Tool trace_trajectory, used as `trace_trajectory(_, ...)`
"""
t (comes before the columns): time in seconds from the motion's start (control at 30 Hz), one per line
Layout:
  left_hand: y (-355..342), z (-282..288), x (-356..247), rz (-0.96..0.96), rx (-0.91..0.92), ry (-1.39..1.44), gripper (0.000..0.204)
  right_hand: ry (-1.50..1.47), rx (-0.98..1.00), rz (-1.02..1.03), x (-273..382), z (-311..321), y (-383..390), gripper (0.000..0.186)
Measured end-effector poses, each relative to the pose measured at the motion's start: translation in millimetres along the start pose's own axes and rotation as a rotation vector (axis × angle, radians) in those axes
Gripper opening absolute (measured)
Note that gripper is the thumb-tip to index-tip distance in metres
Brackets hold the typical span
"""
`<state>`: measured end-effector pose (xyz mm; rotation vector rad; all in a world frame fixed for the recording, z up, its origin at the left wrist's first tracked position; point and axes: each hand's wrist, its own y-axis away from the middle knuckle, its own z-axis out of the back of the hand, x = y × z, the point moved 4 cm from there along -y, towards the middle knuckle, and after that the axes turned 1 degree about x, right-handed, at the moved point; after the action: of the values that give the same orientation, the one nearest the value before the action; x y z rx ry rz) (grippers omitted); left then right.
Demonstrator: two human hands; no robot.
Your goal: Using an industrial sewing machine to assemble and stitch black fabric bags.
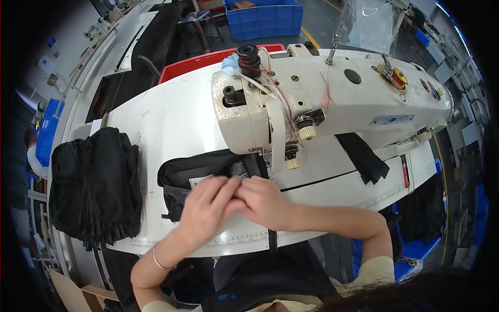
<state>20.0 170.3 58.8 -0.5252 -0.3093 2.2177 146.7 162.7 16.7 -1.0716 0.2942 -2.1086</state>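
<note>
A black fabric piece (179, 174), shaped like an open pouch, lies on the white sewing table with its far right part by the needle area of the sewing machine (332, 93). A small white label and a grey printed patch show inside it. Over its near edge my two hands meet, fingers curled and closed. My left hand (202, 210) and my right hand (267, 203) touch each other, and both seem to pinch the fabric; their fingertips are partly hidden. From under my right hand a narrow black strip (272, 242) hangs over the table's front edge.
A stack of black fabric pieces (96, 187) lies at the left. Black strips (364, 158) rest under the machine arm, near a red-handled tool (405, 171). Behind the table are a red bin (197, 62) and a blue crate (265, 21). Printed rulers run along the front edge.
</note>
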Motion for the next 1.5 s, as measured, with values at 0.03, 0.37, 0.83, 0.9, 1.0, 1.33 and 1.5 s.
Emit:
trace_trajectory(0.03,1,2,-14,0.134,-0.027,0.099,0.04,-0.175,-0.06,-0.186,-7,4,0,0.013)
trace_trajectory(0.37,-10,0,-32,-0.04,0.06,-0.179,0.037,0.281,0.172,0.047,6,-7,28,0.047)
trace_trajectory(0.83,-22,-53,6,-0.026,-0.07,-0.299,0.034,0.342,0.436,0.16,21,23,85,0.071)
trace_trajectory(0.9,-21,-65,22,-0.045,-0.103,-0.209,0.034,0.362,0.389,0.162,-1,31,68,0.068)
trace_trajectory(1.0,-18,-77,58,0.181,0.121,0.041,0.026,0.47,0.265,0.157,-31,48,41,0.064)
trace_trajectory(1.33,5,-90,74,0.262,0.22,0.291,0.05,0.35,0.046,0.181,-70,17,56,0.012)
trace_trajectory(1.5,-1,-91,61,0.204,0.17,0.246,0.045,0.457,0.053,0.141,-56,44,43,0.011)
